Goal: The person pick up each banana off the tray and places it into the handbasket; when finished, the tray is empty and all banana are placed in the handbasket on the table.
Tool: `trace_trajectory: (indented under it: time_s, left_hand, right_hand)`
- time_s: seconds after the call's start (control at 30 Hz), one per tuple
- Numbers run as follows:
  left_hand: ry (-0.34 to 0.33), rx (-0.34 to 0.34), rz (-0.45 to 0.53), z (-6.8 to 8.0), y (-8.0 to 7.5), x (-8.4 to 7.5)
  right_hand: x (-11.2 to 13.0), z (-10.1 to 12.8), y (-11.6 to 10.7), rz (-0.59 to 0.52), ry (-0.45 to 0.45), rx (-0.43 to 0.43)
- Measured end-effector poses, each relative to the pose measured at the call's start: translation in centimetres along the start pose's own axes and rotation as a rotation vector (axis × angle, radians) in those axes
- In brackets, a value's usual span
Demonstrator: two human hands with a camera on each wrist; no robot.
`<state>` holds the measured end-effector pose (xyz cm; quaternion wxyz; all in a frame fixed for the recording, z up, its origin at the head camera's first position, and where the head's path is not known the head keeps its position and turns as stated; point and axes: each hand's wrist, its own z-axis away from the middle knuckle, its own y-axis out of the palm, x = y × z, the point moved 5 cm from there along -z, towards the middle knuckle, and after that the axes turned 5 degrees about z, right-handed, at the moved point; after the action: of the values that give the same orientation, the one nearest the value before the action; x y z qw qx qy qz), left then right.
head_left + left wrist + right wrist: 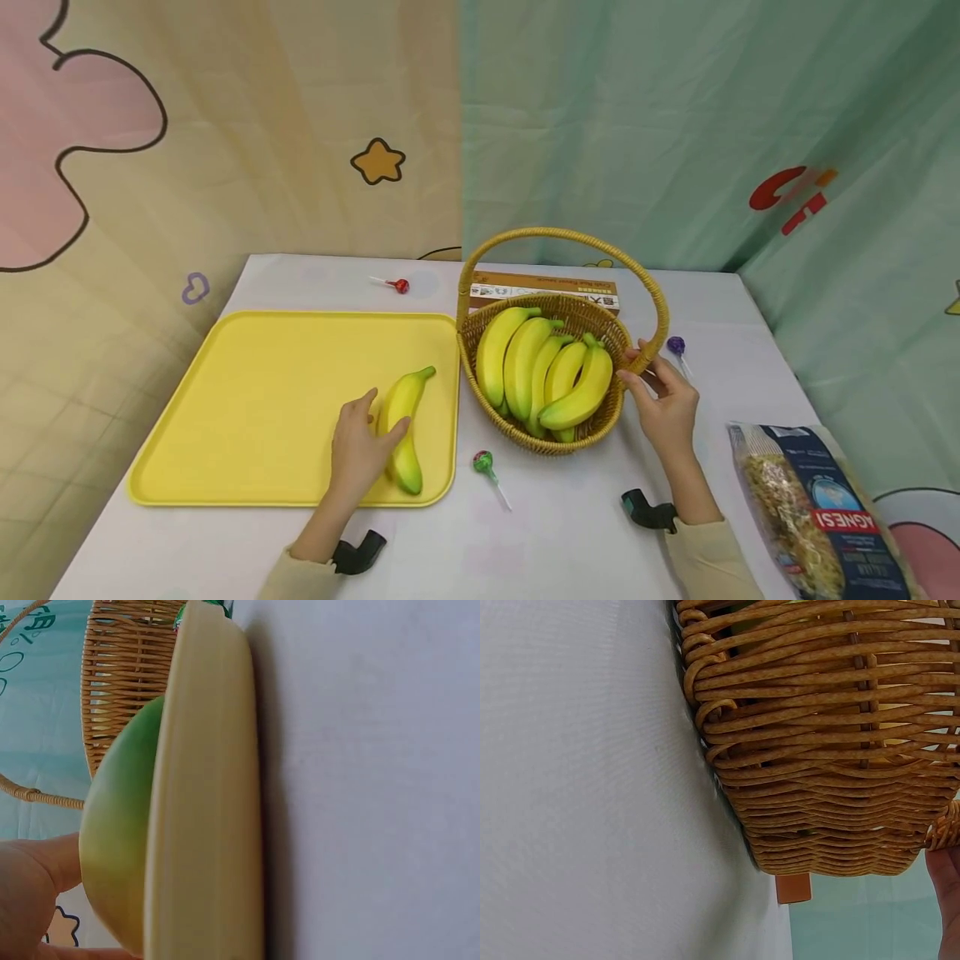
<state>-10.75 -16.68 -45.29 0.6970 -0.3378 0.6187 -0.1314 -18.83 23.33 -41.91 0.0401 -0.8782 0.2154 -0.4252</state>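
Your left hand is curling round a smooth curved banana lying on the glossy yellow tray, left of the woven wicker basket; your right hand is pinching its rim.

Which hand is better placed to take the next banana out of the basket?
Probably the right hand: it holds the basket rim beside the bananas. The left hand grips a banana on the tray.

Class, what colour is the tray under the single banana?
Yellow tray; clearest in the head view.
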Motion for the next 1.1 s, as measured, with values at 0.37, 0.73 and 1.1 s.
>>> trace_trajectory:
  time_s: [0.37,0.73,1.1]
  left_hand:
    - [-0.002,-0.025,0.028,-0.2,0.3,0.1]
    - [0.331,0.056,0.169,-0.8,1.2,-11.8]
    - [0.420,0.203,0.077,-4.0,8.5,-18.8]
  right_hand:
    - [0.1,-0.2,0.0,0.007,-0.006,0.003]
    - [0.0,-0.5,-0.5,0.010,-0.014,-0.019]
    - [-0.2,0.0,0.1,0.006,-0.024,0.002]
